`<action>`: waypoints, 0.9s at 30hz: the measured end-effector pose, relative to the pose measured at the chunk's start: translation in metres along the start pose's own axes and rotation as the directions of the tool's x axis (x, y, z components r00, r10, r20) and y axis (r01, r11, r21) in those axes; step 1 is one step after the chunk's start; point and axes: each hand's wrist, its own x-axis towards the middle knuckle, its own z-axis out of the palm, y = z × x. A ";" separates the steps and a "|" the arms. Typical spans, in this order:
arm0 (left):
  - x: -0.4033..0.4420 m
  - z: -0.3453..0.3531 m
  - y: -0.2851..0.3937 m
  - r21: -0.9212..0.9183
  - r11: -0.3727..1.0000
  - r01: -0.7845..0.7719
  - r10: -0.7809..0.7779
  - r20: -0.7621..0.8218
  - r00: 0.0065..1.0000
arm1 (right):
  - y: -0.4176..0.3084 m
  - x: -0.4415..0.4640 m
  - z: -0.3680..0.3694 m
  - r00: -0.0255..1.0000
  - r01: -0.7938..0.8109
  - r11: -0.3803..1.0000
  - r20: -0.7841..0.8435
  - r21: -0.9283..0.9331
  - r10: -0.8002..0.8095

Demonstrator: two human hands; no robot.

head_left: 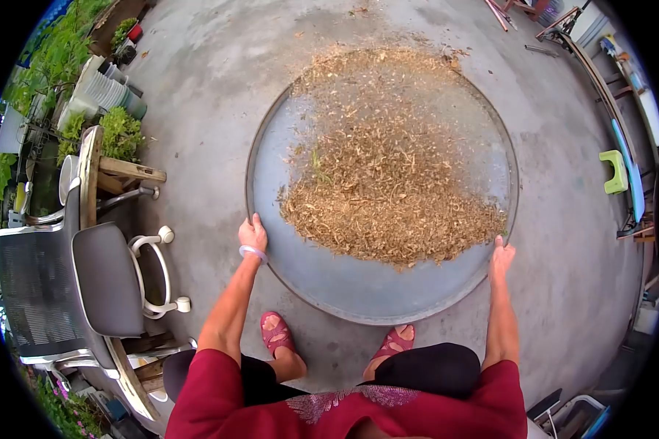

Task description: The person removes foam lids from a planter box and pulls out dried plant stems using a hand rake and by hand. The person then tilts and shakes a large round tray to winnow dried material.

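A large round shallow metal tray [359, 296] spreads out in front of my feet. Chopped, dry, straw-coloured plant bits [392, 197] lie in it, heaped thickest across the middle and thinner toward the far rim. My left hand [252, 235] grips the left rim, with a pale bangle [253, 254] round the wrist. On the opposite side, my right hand [501, 257] is closed on the right rim. The undersides of both grips are hidden. Some loose bits lie on the floor past the far rim.
At the left stands a wheeled office chair [110, 282] by a wooden frame [128, 170], with potted plants [121, 133] and stacked white containers [104, 91] behind. A green stool [613, 172] is at the right. Grey concrete floor [205, 110] surrounds the tray.
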 end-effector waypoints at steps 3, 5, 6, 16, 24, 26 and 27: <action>-0.009 -0.012 0.012 0.183 0.971 0.152 -0.177 0.132 0.975 | 0.019 0.012 -0.002 0.985 -0.033 0.989 0.160 -0.147 0.057; -0.017 -0.007 0.005 0.158 0.968 0.196 -0.219 0.143 0.965 | 0.018 0.009 -0.004 0.990 -0.051 0.994 0.130 -0.099 0.063; -0.017 -0.005 -0.002 0.156 0.970 0.189 -0.212 0.149 0.966 | 0.022 0.001 -0.003 0.989 -0.065 0.994 0.128 -0.084 0.076; -0.005 -0.008 0.027 -0.105 0.991 -0.078 0.069 -0.083 0.994 | 0.004 -0.001 0.002 0.996 0.070 0.972 -0.072 0.224 -0.055; -0.010 -0.003 0.011 0.165 0.977 0.135 -0.152 0.099 0.983 | -0.017 0.015 -0.013 0.983 -0.099 0.995 0.152 -0.028 0.102; -0.014 -0.008 0.008 0.098 0.992 0.079 -0.086 0.064 0.994 | -0.014 0.004 -0.014 0.988 -0.087 0.996 0.130 0.006 0.086; -0.010 -0.009 0.005 0.067 0.996 0.051 -0.055 0.057 0.997 | -0.009 0.001 -0.015 0.990 -0.076 0.996 0.121 0.040 0.071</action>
